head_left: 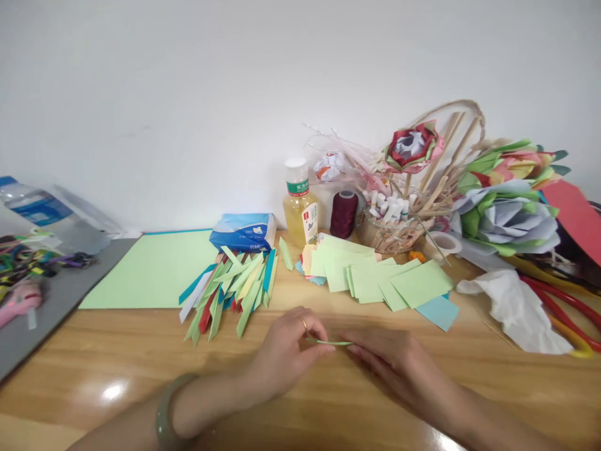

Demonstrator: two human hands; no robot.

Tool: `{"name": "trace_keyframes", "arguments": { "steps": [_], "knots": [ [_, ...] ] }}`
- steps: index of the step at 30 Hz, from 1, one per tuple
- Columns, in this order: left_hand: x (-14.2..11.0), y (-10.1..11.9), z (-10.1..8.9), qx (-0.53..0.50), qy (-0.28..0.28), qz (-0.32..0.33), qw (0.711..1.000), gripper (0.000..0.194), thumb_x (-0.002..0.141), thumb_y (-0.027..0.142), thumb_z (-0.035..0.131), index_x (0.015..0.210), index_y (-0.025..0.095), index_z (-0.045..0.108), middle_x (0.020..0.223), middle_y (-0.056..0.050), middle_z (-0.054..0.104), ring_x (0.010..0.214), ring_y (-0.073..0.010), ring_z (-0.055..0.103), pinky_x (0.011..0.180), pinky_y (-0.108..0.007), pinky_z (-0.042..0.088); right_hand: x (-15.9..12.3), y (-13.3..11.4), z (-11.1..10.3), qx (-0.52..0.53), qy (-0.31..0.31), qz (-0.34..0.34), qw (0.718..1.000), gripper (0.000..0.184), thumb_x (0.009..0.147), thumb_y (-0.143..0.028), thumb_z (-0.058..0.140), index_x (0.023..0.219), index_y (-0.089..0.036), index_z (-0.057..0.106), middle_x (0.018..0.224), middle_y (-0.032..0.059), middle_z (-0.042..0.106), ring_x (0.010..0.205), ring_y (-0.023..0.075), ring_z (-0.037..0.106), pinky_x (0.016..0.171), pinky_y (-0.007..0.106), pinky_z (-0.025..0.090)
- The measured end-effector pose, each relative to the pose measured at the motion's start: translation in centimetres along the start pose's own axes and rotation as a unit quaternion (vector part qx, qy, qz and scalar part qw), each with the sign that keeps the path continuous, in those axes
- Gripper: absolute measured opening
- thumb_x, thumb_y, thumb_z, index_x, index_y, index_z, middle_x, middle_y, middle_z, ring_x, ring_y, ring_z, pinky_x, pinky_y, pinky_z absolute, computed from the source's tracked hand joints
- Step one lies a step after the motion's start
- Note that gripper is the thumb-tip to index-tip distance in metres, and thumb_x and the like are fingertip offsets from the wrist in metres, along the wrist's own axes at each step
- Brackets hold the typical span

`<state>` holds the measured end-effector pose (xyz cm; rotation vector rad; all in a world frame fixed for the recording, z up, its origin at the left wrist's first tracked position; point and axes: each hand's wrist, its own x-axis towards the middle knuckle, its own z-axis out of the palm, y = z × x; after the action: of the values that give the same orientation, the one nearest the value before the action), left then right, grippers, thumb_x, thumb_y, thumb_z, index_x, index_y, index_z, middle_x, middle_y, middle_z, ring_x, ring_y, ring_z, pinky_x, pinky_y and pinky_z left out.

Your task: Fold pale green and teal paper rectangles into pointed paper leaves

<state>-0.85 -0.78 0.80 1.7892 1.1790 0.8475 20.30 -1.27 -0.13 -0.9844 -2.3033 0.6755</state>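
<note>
My left hand rests on the wooden table with fingers pinched on one end of a thin green paper strip. My right hand lies flat with fingers pressed together on the strip's other end. A pile of folded paper strips, green, blue and red, lies just beyond my left hand. A spread of green paper rectangles lies beyond my right hand.
A large green sheet, a blue tissue pack, a yellow bottle, a dark red thread spool, a basket with sticks and paper flowers, white tissue. Grey mat at left.
</note>
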Motion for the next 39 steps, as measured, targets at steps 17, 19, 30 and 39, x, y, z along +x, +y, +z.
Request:
{"name": "trace_keyframes", "arguments": {
  "steps": [17, 19, 30, 39],
  "knots": [
    [0.3, 0.9, 0.6, -0.275, 0.057, -0.17, 0.945, 0.024, 0.063, 0.028, 0.071, 0.078, 0.017, 0.055, 0.066, 0.004, 0.058, 0.06, -0.0106, 0.053, 0.059, -0.022, 0.04, 0.8, -0.9, 0.2, 0.203, 0.04, 0.166, 0.964, 0.038, 0.085, -0.036, 0.055, 0.12, -0.02, 0.053, 0.075, 0.0004, 0.064, 0.064, 0.015, 0.061, 0.057, 0.026, 0.05],
    [0.3, 0.9, 0.6, -0.27, 0.066, -0.184, 0.943, 0.024, 0.063, 0.028, 0.072, 0.075, 0.017, 0.055, 0.062, 0.004, 0.058, 0.058, -0.0109, 0.053, 0.058, -0.021, 0.039, 1.0, -0.9, 0.2, 0.286, 0.036, 0.221, 0.932, 0.036, 0.08, -0.04, 0.06, 0.109, -0.019, 0.057, 0.075, 0.0007, 0.064, 0.065, 0.0155, 0.061, 0.056, 0.026, 0.048],
    [0.2, 0.6, 0.9, -0.265, -0.086, -0.191, 0.941, 0.043, 0.065, 0.052, 0.071, 0.08, 0.016, 0.053, 0.066, 0.001, 0.058, 0.052, -0.0097, 0.05, 0.053, -0.022, 0.039, 1.9, -1.3, -1.6, 0.331, 0.036, 0.303, 0.893, 0.037, 0.071, -0.056, 0.065, 0.072, -0.019, 0.068, 0.067, 0.0002, 0.063, 0.064, 0.0157, 0.058, 0.059, 0.026, 0.045],
    [-0.3, 1.2, 0.9, -0.114, -0.187, -0.146, 0.965, 0.046, 0.088, 0.056, 0.033, 0.078, 0.017, 0.054, 0.053, 0.006, 0.038, 0.052, -0.0107, 0.038, 0.055, -0.022, 0.035, 1.9, -2.3, -0.8, 0.403, -0.032, 0.269, 0.874, 0.034, 0.076, -0.052, 0.062, 0.072, -0.019, 0.068, 0.072, 0.0014, 0.064, 0.069, 0.0151, 0.056, 0.065, 0.025, 0.042]
  ]
}}
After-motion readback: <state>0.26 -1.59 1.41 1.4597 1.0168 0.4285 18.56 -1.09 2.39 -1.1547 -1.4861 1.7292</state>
